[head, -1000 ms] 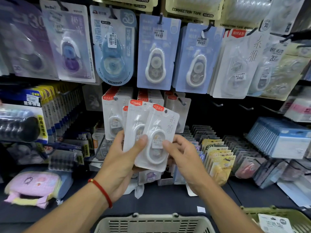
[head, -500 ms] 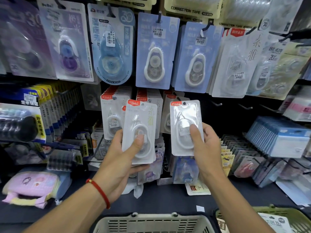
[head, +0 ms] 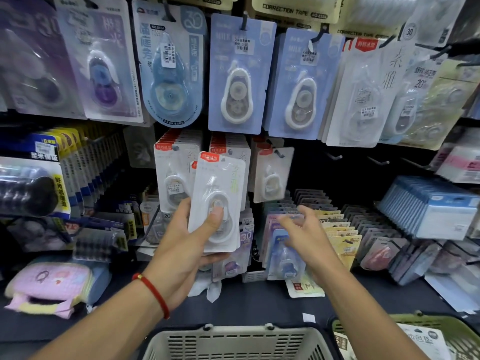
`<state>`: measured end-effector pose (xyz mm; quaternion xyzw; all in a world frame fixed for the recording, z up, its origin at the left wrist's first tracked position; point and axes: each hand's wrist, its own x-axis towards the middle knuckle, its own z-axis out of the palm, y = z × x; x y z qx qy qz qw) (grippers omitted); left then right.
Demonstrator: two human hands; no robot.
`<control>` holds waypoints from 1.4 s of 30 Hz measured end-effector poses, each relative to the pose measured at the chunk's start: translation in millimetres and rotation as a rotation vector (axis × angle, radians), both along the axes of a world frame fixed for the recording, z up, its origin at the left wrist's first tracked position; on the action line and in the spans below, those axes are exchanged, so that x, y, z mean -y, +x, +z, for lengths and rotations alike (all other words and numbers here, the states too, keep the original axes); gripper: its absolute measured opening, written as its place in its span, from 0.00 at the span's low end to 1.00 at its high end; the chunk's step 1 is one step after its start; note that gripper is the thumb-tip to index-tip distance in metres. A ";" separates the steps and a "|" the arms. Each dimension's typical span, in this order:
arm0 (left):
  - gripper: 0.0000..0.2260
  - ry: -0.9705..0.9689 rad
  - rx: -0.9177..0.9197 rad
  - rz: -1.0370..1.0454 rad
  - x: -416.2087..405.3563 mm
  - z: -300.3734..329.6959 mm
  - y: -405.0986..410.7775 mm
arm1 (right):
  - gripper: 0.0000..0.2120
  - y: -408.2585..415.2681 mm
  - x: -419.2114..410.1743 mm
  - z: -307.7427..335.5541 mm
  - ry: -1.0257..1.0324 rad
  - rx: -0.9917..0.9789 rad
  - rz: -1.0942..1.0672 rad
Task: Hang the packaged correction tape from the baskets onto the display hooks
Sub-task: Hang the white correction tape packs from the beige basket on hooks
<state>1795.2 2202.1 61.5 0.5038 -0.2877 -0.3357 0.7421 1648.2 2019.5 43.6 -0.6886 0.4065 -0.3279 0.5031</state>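
The left hand [head: 179, 245] held a small stack of white, clear-blister correction tape packs [head: 218, 201] with red top labels, its grip clamped on them: the thumb pressed across the front of the blister and the fingers curled behind. The stack stood upright, tilted slightly right, in front of the display. A red cord bracelet [head: 153, 292] circled that wrist.

The right hand [head: 306, 237] hovered just right of the held stack, empty, its fingers spread and loosely bent, the grip apart; it was blurred.

Directly behind the held stack, rows of matching white packs [head: 171, 172] hung on the display hooks. Above and to the right of the left grip, one more white pack [head: 272, 175] hung on a black metal hook [head: 279, 153], tilted and blurred. Further right, bare hooks [head: 335, 156] stuck out of the dark panel.

Below both hands, a grey slotted plastic basket [head: 233, 341] sat at the lower edge, and a green plastic basket [head: 457, 331] holding a white pack lay to its right, on the dark tabletop [head: 259, 305].
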 end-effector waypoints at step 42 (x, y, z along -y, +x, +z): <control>0.17 0.094 -0.018 0.030 -0.4 -2.1 7.8 | 0.19 0.0 -2.9 15.7 -0.190 0.421 -0.104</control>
